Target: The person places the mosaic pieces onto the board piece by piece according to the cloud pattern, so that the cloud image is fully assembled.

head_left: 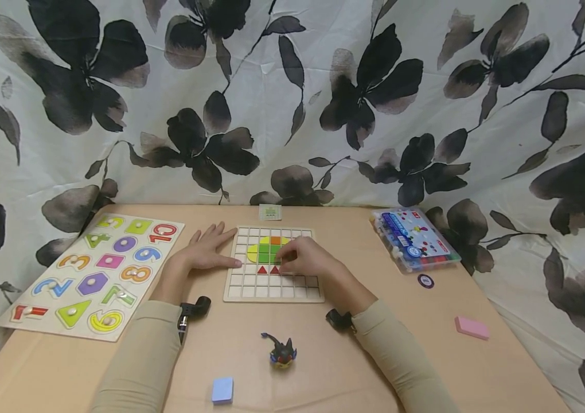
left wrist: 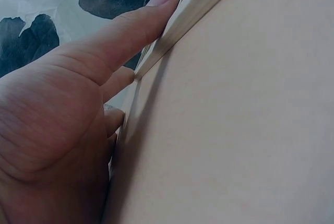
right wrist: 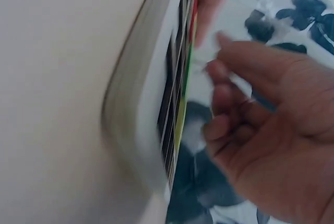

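Observation:
My left hand (head_left: 207,249) lies with fingers spread along the left edge of a white grid board (head_left: 272,291); its thumb (left wrist: 151,7) rests on the board's edge. Over the board's right half hovers my right hand (head_left: 305,256). Its fingers (right wrist: 222,98) are loosely curled and blurred, apart from the board, with nothing visible between thumb and index fingertips. Pieces on the board form a pattern: green tiles (head_left: 264,255), yellow pieces (head_left: 252,252), an orange square (head_left: 275,241), and two red triangles (head_left: 262,269) below. The right hand covers part of the pattern.
A number-and-shape puzzle board (head_left: 112,278) lies left. A small patterned card (head_left: 270,212) is behind the grid board. Right are a plastic case (head_left: 416,240), a dark round disc (head_left: 425,281) and a pink block (head_left: 472,327). Nearer are a dark toy figure (head_left: 283,353) and a blue block (head_left: 222,390).

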### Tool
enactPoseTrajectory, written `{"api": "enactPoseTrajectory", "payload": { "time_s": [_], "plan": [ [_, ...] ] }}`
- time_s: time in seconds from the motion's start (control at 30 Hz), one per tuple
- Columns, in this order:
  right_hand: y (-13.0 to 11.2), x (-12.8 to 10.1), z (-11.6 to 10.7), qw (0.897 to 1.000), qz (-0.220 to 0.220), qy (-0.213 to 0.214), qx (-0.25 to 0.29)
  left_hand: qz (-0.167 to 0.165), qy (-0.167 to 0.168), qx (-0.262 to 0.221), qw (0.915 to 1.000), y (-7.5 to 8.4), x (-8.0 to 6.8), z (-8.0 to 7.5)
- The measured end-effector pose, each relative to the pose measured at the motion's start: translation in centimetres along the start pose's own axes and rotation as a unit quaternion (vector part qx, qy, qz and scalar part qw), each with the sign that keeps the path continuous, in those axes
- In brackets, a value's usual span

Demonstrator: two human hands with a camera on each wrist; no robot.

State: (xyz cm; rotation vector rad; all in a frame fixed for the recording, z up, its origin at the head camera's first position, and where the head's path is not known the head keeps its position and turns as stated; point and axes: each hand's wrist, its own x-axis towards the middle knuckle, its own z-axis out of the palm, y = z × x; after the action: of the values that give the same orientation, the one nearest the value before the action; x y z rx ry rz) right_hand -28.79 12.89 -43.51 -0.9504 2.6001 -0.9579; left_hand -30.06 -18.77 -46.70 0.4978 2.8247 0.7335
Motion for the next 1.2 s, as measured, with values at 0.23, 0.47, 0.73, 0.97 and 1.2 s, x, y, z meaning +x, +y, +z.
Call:
{"api": "enactPoseTrajectory", "payload": {
  "time_s": [0.23, 0.47, 0.73, 0.97, 1.2],
  "plan": [
    [0.8, -2.1, -3.6, 0.998, -0.014, 0.053, 0.02, 0.0, 0.002, 0.0, 1.0, 0.1, 0.1, 0.0],
    [2.6, -4.3, -7.2, 0.998, 0.004, 0.047, 0.037, 0.0, 0.0, -0.003, 1.0, 0.1, 0.2, 0.1],
    [6.7, -5.7, -8.5, 0.997, 0.03, -0.053, 0.049, -0.003, -0.001, -0.009, 1.0, 0.2, 0.1, 0.0],
    [9.1, -6.0, -8.2, 0.984, 0.064, -0.139, 0.091, -0.003, -0.001, -0.01, 0.9999, 0.3, -0.1, -0.1],
    [9.1, -5.9, -7.8, 0.985, 0.074, -0.138, 0.07, -0.004, -0.001, -0.011, 0.9999, 0.3, -0.1, -0.1]
  ]
}}
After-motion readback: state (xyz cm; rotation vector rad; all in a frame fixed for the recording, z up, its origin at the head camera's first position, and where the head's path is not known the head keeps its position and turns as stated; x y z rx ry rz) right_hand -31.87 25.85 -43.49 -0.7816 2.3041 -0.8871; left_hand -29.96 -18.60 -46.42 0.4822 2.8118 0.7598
